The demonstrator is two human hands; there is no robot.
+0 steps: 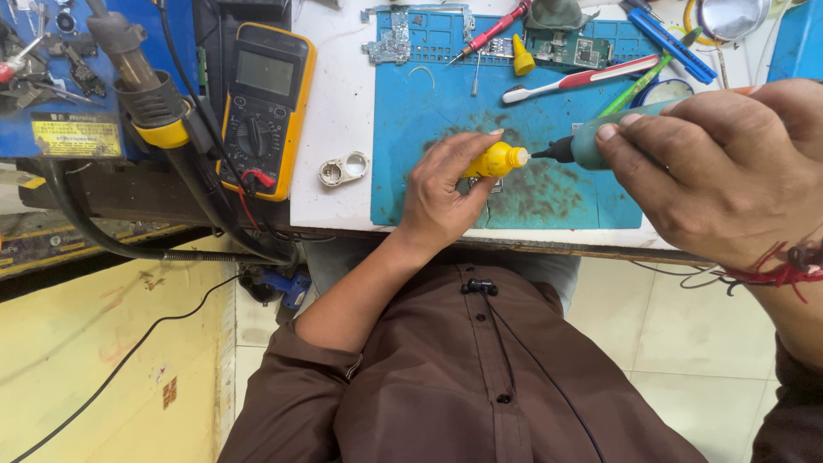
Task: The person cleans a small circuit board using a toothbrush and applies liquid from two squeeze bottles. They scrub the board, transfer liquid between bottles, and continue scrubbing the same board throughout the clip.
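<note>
Refill step near table front edge: left hand (pixel 441 184) fingers grip yellow bottle (pixel 495 160), right hand (pixel 716 163) fingers clamp green bottle (pixel 613 141), nozzle at its mouth; next needs steady alignment.

White workbench top (pixel 343 111), dark front edge, pale tiled floor (pixel 686 343), yellow surface (pixel 94 360) at left

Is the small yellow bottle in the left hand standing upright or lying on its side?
On its side: the left hand holds the yellow bottle horizontal above the blue mat, its mouth facing the black nozzle of the green bottle.
</note>
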